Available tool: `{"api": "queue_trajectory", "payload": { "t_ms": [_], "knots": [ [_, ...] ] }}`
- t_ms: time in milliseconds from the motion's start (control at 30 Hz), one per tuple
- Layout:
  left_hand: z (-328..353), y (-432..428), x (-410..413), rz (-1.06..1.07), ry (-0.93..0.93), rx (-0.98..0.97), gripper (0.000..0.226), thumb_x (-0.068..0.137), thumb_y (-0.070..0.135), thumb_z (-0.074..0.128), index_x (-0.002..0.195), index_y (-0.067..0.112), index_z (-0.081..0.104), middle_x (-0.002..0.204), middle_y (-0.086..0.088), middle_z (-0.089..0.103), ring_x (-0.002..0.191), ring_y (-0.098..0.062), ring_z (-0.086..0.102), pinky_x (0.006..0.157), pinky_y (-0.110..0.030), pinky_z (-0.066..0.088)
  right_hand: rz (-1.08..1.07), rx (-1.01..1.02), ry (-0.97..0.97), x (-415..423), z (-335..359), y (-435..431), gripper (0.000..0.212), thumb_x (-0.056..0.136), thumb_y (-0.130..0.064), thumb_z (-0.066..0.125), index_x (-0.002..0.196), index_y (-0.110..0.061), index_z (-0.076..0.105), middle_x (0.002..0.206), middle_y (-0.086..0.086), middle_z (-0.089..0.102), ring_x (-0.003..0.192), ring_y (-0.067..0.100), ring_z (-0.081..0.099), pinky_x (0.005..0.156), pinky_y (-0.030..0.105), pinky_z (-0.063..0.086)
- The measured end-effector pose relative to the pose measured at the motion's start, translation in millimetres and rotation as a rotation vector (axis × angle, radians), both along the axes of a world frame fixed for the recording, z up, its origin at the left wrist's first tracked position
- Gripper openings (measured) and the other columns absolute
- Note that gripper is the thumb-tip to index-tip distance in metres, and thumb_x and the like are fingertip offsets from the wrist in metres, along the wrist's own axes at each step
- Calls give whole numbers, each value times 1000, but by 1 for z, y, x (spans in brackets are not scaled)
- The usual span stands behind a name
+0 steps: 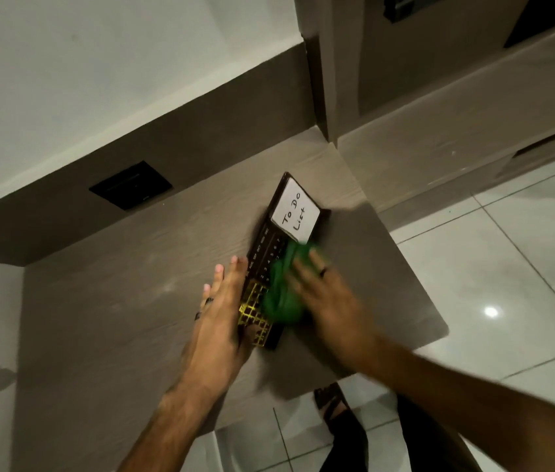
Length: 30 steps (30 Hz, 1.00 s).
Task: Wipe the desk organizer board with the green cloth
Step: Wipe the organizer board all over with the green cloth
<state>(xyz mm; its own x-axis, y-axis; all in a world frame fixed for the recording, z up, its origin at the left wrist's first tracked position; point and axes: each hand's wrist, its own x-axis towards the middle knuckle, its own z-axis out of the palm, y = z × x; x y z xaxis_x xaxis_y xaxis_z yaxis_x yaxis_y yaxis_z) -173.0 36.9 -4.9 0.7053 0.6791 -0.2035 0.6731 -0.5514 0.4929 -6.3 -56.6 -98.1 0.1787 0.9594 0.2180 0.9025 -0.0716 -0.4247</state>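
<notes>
A dark desk organizer board lies flat on the grey-brown desk. A white "To Do List" note sits at its far end, and a gold grid covers its near end. My left hand rests flat along the board's left edge, fingers spread. My right hand is blurred and presses a bunched green cloth onto the middle of the board. The cloth hides part of the board's number rows.
A black socket plate is set in the brown wall strip behind the desk. The desk's right edge drops to a white tiled floor. A sandalled foot shows below the front edge.
</notes>
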Motion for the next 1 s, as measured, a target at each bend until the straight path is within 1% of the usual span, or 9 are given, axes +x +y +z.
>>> {"api": "queue_trajectory", "payload": {
  "t_ms": [167, 300, 400, 467, 567, 667, 767, 833, 1000],
  "knots": [
    [0, 0, 2, 16, -8, -6, 99, 86, -4, 61, 150, 33, -4, 162, 13, -2, 150, -10, -13, 123, -35, -6, 356, -88, -13, -12, -3, -23, 81, 68, -23, 86, 140, -15, 50, 148, 12, 46, 138, 36, 37, 106, 52, 40],
    [-2, 0, 3, 37, -8, 1, 100, 88, 2, 63, 148, 44, -6, 161, 15, -3, 150, -9, -14, 122, -36, -4, 24, -16, 119, 56, 5, 14, 73, 69, 7, 80, 136, -9, 56, 147, 16, 46, 139, 38, 33, 104, 57, 42],
    [-5, -1, 3, 86, 23, -13, 108, 87, 5, 64, 143, 57, -12, 164, 6, -7, 151, -22, -12, 117, -39, 0, -230, -44, 142, 93, 3, 39, 78, 82, 5, 64, 150, -19, 34, 161, 6, 24, 148, 32, 13, 112, 52, 33],
    [-4, 0, 3, 100, 36, -11, 112, 87, 6, 65, 137, 63, -17, 162, 6, -12, 149, -23, -14, 114, -40, 1, -289, -12, 153, 77, 1, 39, 81, 79, 6, 67, 150, -16, 35, 160, 7, 25, 147, 33, 15, 115, 49, 28],
    [-7, 2, 2, 68, 34, -4, 109, 87, 5, 65, 142, 57, -13, 164, 7, -8, 150, -20, -17, 122, -44, 2, 29, 54, 131, 11, -14, 3, 82, 67, -8, 82, 140, -11, 46, 148, 13, 46, 141, 34, 30, 115, 46, 25],
    [-9, 6, 2, 71, 25, -19, 106, 87, 8, 66, 145, 55, -9, 165, 6, -6, 151, -23, -15, 121, -44, 2, 309, -21, -19, 0, -19, -12, 80, 68, -24, 83, 139, -16, 45, 147, 8, 48, 143, 30, 23, 113, 49, 27],
    [-11, 7, 2, 85, 0, -25, 105, 87, 4, 64, 146, 56, -6, 165, 6, -6, 151, -22, -15, 117, -37, 0, 123, -11, 65, 52, -8, 20, 76, 62, -7, 86, 133, -11, 58, 145, 12, 51, 137, 38, 38, 101, 51, 44],
    [-12, 5, 1, 74, 1, -17, 101, 88, 7, 63, 149, 49, -6, 166, 2, -3, 152, -24, -13, 117, -37, 1, 3, -60, 118, 77, 5, 38, 75, 68, -2, 81, 138, -14, 54, 150, 10, 44, 141, 36, 33, 99, 51, 48],
    [-16, 3, 6, 113, 11, 13, 111, 86, 5, 65, 143, 58, -15, 160, 4, -15, 147, -25, -13, 111, -44, 7, -254, -67, 121, 105, 7, 66, 73, 81, 7, 58, 148, -16, 39, 158, 8, 31, 147, 33, 16, 114, 51, 30]
  ]
}}
